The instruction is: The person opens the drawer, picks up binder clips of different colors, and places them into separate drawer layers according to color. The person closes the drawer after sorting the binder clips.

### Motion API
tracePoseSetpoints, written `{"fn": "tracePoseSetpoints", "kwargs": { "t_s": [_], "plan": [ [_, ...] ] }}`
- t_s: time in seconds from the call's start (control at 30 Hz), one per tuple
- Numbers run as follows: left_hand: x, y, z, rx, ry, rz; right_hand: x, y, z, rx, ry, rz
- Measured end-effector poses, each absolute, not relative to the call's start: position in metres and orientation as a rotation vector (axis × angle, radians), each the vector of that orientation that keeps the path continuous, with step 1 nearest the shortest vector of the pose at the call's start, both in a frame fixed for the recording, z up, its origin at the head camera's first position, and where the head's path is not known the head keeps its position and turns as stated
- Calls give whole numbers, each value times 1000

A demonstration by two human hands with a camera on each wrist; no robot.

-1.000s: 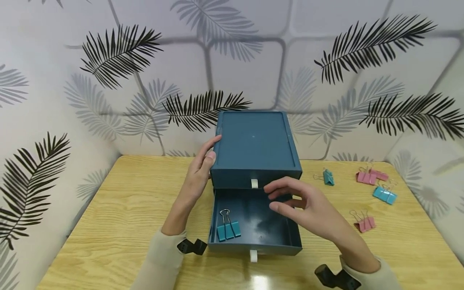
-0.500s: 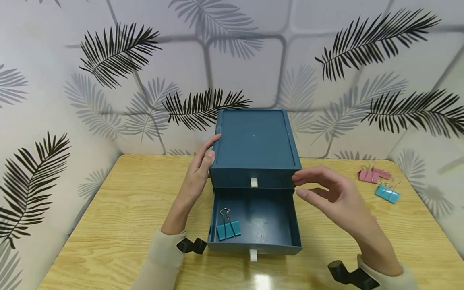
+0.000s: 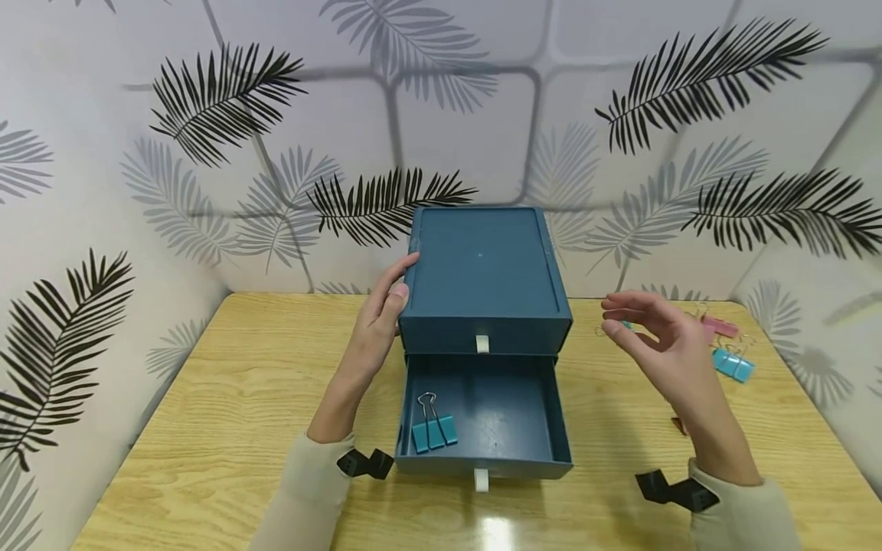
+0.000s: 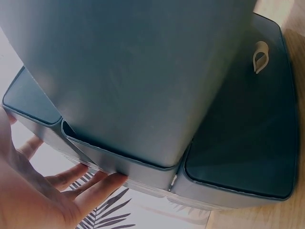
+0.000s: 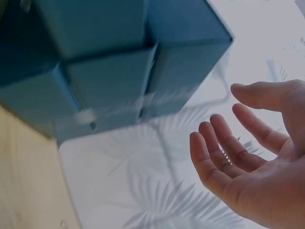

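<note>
A dark blue drawer unit [image 3: 482, 264] stands on the table, one drawer [image 3: 506, 417] pulled out below the top one. Inside that drawer, at its left, lies a teal binder clip [image 3: 435, 434]. My left hand [image 3: 372, 325] rests against the unit's left side, its fingers [image 4: 97, 193] extended along the wall in the left wrist view. To the unit's right, my right hand [image 3: 664, 344] hovers with loosely bent fingers and holds nothing. Just behind its fingertips, another teal binder clip [image 3: 628, 326] is mostly hidden. The right wrist view shows the right palm [image 5: 267, 191] bare.
Pink binder clips [image 3: 721, 327] and a blue binder clip [image 3: 733, 365] lie at the table's right. Another clip [image 3: 679, 425] is mostly covered by the right wrist. White pull tabs [image 3: 481, 344] mark the drawer fronts. A leaf-patterned wall covering [image 3: 468, 138] rises behind the table.
My right hand has moved from above the pulled-out drawer rightward, past the unit's edge, to the teal clip on the table. The left hand and the drawer have stayed put.
</note>
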State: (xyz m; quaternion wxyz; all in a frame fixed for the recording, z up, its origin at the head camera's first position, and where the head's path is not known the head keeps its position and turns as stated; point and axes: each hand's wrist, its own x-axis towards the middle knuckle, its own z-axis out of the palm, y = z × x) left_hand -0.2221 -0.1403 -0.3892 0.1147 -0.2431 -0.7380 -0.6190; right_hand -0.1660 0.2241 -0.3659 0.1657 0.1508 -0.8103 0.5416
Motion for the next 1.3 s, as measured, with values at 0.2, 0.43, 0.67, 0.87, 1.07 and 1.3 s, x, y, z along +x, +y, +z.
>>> {"fn": "tracePoseSetpoints", "kwargs": {
  "t_s": [0.2,0.43,0.67,0.87,1.07,1.3],
  "plan": [
    [-222,-140,-390,-720,-2155,-1816,-184,245,-389,323,-2280,1586],
    [-221,-138,-392,-710,-2167,-1827,-197,265,-415,208,-2303,1549],
    [-222,-140,-393,-700,-2160,-1838,-211,273,-434,160,-2259,1765],
    [-223,-142,-390,-702,-2158,-1827,-225,280,-440,95,-2326,1720],
    [-221,-142,-389,-697,-2167,-1830,-236,287,-446,19,-2393,1701],
    [-223,-140,-390,-721,-2156,-1835,-249,296,-455,-64,-2567,1659]
  ]
}}
